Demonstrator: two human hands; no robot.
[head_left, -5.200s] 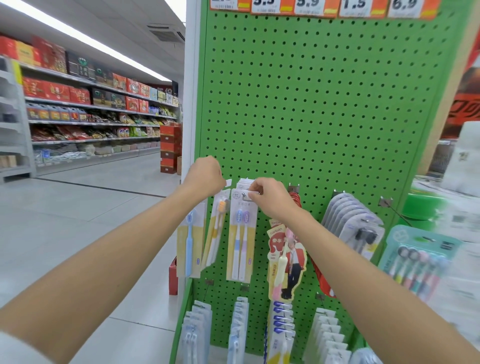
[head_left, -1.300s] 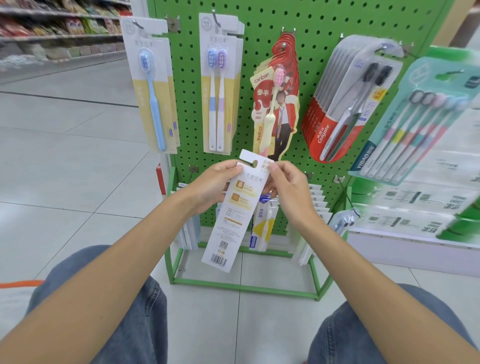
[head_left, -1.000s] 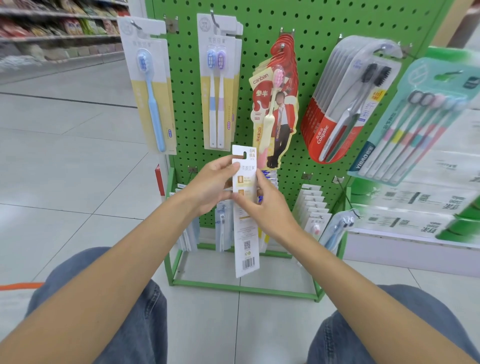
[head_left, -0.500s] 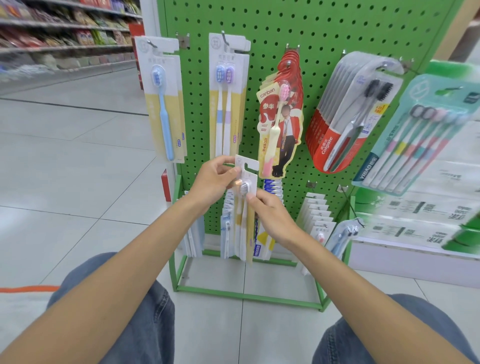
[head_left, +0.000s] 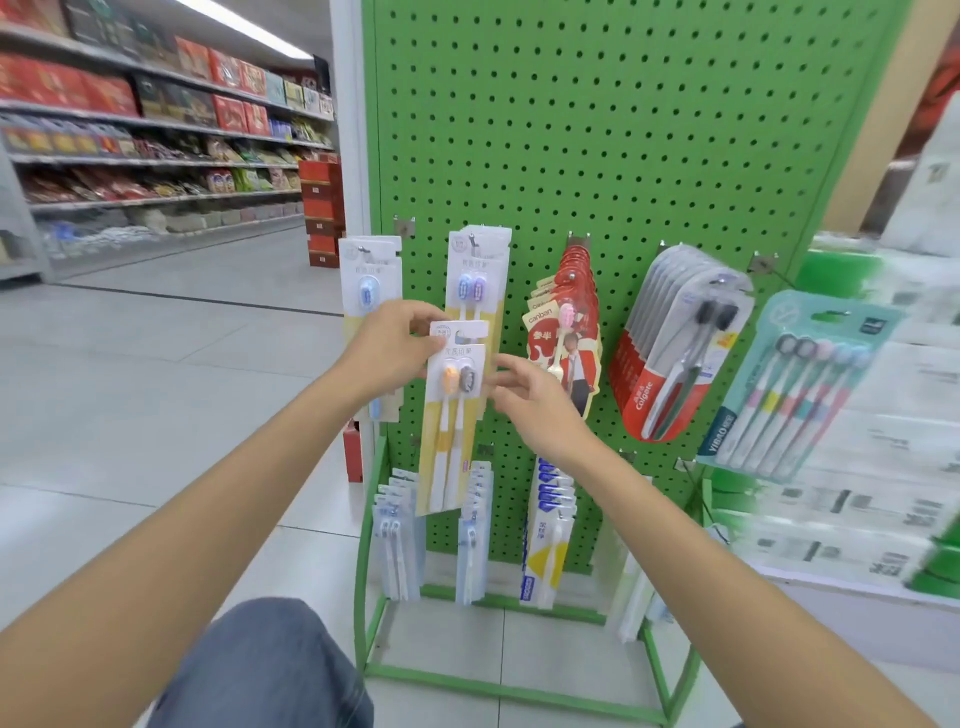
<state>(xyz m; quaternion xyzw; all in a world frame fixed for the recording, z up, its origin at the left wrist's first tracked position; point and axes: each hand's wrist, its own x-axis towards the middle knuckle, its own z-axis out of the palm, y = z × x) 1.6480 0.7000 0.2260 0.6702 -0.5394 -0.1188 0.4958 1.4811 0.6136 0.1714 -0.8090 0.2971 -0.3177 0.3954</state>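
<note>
Just below the hook, our left fingers pinch the upright pack by its top, right fingers spread lower.

Upper pegboard bare, open reach; hung packs crowd row behind held toothbrush pack; right shelving blurred, seemingly close.

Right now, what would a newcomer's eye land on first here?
A tall green pegboard fills the middle of the view. In front of it the left hand grips a yellow-and-white toothbrush pack by its top, and the right hand is open just beside the pack's right edge. Further right, a stack of red-bottomed packs hangs from a hook.
</note>
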